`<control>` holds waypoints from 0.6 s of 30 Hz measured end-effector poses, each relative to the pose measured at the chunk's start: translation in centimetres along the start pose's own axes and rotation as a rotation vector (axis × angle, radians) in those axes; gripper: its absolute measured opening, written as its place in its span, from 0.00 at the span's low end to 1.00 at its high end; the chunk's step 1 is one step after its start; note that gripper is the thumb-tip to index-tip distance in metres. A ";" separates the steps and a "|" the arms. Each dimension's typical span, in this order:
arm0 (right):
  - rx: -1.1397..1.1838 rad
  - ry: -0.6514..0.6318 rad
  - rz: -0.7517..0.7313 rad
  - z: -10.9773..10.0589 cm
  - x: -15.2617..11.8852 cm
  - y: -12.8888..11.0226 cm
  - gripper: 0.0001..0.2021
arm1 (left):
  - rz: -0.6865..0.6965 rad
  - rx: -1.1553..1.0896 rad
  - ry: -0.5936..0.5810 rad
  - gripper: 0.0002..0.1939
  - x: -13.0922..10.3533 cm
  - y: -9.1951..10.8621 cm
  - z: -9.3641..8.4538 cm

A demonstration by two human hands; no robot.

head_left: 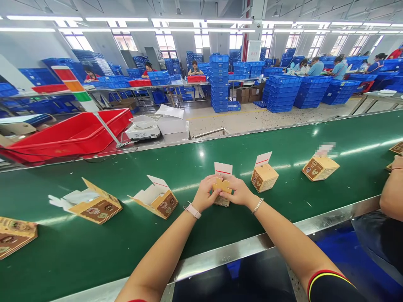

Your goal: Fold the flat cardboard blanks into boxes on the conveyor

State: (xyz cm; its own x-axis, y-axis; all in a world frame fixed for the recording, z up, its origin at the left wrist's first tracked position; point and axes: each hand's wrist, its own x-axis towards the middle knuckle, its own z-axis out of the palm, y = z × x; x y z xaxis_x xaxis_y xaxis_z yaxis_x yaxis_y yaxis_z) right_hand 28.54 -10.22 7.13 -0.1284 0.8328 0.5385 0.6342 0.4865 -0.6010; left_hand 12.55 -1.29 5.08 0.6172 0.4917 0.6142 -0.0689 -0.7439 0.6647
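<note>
Carton (221, 199) on green belt (220, 235) — clasped between fingers of left hand (204, 196) and right hand (239, 192).

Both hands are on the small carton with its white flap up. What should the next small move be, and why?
Probably fold the white flap down and tuck it: both hands, left and right, pinch the carton with side tabs folded in, and that flap alone stands open.

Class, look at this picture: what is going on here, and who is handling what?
A person at a green conveyor belt holds a small cardboard box between the left hand and right hand, its flaps half folded. More boxes lie along the belt, some open, one closed. A co-worker's arm shows at the right edge.
</note>
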 end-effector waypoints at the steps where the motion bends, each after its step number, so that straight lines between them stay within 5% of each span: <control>1: 0.013 0.018 -0.003 0.1 -0.1 0.0 0.16 | -0.014 0.012 -0.001 0.16 0.0 0.2 0.2; 8: -0.156 0.441 0.082 1.9 -2.2 -0.4 0.14 | -0.112 0.050 -0.122 0.21 1.8 1.5 1.0; 11: -0.140 0.505 0.175 2.5 -3.1 -0.6 0.11 | -0.087 0.054 -0.135 0.21 2.0 1.6 1.6; 18: -0.145 0.589 0.417 2.4 -2.6 -0.6 0.10 | -0.236 -0.085 0.085 0.17 1.6 0.7 3.5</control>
State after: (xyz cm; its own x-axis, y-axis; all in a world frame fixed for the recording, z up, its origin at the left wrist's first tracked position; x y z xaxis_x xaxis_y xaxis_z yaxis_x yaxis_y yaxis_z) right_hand 26.70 -12.05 4.67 0.5505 0.6407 0.5352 0.6405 0.0870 -0.7630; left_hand 16.25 -2.60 5.04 0.5559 0.6859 0.4696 0.0008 -0.5654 0.8248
